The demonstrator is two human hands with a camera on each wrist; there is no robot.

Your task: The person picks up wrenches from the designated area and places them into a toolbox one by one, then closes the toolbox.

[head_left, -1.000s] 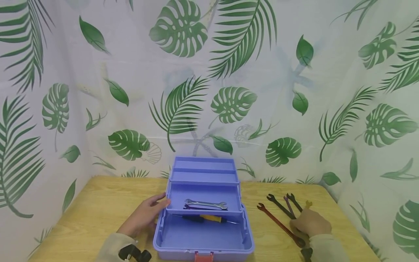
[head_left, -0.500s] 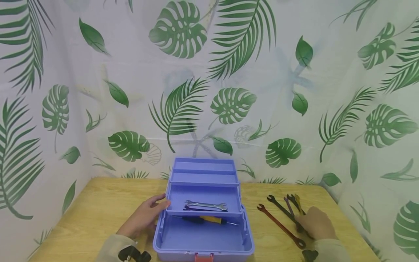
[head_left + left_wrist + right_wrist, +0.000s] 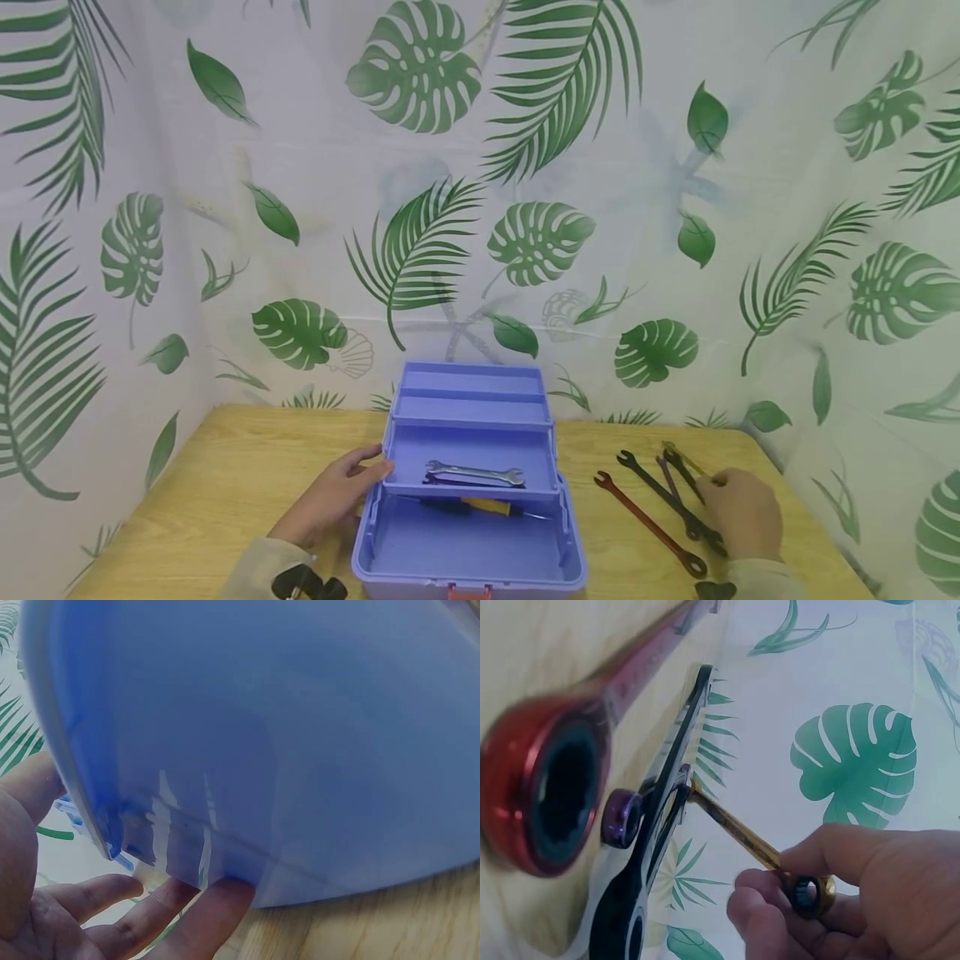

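Note:
My left hand (image 3: 333,504) grips the left side of the open blue-purple toolbox (image 3: 465,550), thumb at the edge of its lifted tray. In the left wrist view, the fingertips (image 3: 229,896) press against the box wall (image 3: 315,787). At the right of the table, my right hand (image 3: 746,512) pinches a small gold ratchet wrench (image 3: 739,829) near its ring end. The wrench's far end reaches a cluster of other wrenches: a long black wrench (image 3: 660,492), a purple wrench (image 3: 670,483), and a shorter black wrench (image 3: 684,475). Nearer the box lies a red wrench (image 3: 645,521).
In the toolbox's tray lies a silver open-end wrench (image 3: 472,473) with a dark tool by it. A yellow-and-black screwdriver (image 3: 487,505) is below, partly under the tray. A leaf-printed sheet (image 3: 465,167) walls the wooden table (image 3: 247,467) at the back and sides.
My right hand has shifted rightward with the gold wrench between its fingers, uncovering the black wrenches' near ends. My left hand keeps its place on the toolbox.

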